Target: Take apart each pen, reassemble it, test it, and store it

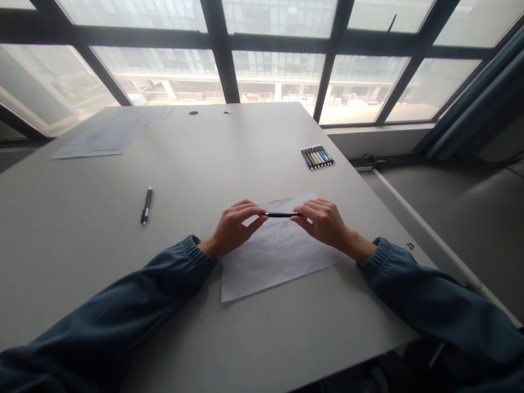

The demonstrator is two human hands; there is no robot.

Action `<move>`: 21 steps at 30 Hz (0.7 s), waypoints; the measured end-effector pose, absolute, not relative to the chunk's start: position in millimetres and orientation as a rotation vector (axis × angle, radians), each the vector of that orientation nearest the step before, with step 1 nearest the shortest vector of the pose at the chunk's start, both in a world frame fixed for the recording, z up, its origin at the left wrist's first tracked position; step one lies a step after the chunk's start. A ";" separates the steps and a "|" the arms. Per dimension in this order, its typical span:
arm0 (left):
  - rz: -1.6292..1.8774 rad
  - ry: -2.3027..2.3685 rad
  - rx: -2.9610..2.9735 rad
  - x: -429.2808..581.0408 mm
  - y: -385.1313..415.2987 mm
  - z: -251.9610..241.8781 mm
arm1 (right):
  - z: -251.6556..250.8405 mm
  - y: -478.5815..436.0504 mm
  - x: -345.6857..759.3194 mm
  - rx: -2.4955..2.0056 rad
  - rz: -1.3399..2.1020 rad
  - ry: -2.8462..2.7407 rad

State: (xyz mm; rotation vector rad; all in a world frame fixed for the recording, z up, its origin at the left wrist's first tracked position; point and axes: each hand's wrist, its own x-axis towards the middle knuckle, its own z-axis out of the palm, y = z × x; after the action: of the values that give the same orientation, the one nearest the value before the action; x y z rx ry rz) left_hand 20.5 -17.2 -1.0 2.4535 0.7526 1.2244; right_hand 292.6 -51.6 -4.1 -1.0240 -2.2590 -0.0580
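Note:
A slim black pen (280, 215) is held level between my two hands, above a white sheet of paper (282, 262) that has faint marks on it. My left hand (237, 226) pinches the pen's left end between thumb and fingers. At the other end, the thumb and fingers of my right hand (323, 221) close on it. The paper lies at a slant on the white table (184, 327), partly beneath both hands.
A dark pen or marker (146, 206) lies to the left. Several coloured pens (317, 156) sit in a row near the right edge. Large papers (100, 139) lie at the back left. Beyond the table stand framed windows, with a curtain (478, 103) at right.

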 end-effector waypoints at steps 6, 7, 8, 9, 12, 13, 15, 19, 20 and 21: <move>1.246 0.808 2.399 20.1 -17.9 -0.3 | 1.9 -54.9 288.7 -0.967 0.499 -1.811; 1.225 0.798 2.401 19.9 -18.0 -0.2 | 2.3 -54.7 286.9 -0.977 0.610 -1.669; 1.204 0.790 2.402 19.5 -18.2 -0.1 | 2.7 -53.8 285.4 -0.981 0.721 -1.524; 1.187 0.793 2.396 19.2 -18.4 -0.2 | 3.1 -52.1 284.7 -0.974 0.829 -1.376; 1.201 0.919 2.334 18.2 -18.4 -1.2 | 4.8 -44.0 287.6 -0.875 1.092 -1.017; 1.220 0.991 2.311 17.9 -18.0 -1.9 | 5.5 -41.2 289.9 -0.840 1.146 -0.952; 1.246 1.122 2.285 17.4 -16.6 -3.4 | 6.7 -37.0 295.0 -0.806 1.217 -0.885; 1.203 1.216 2.351 15.5 -11.8 -6.9 | 7.0 -34.5 300.6 -0.749 1.377 -0.844; 1.166 1.210 2.389 14.8 -10.5 -7.7 | 6.8 -34.5 301.0 -0.727 1.415 -0.829; 1.128 1.200 2.427 14.0 -9.3 -8.6 | 6.7 -34.7 301.3 -0.709 1.448 -0.821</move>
State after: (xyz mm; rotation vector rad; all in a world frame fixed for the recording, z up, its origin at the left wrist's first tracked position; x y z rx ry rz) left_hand 14.0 -9.3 -8.6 2.4267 1.1996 1.1275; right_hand 301.3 -34.7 6.7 -0.7090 -0.8209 1.4479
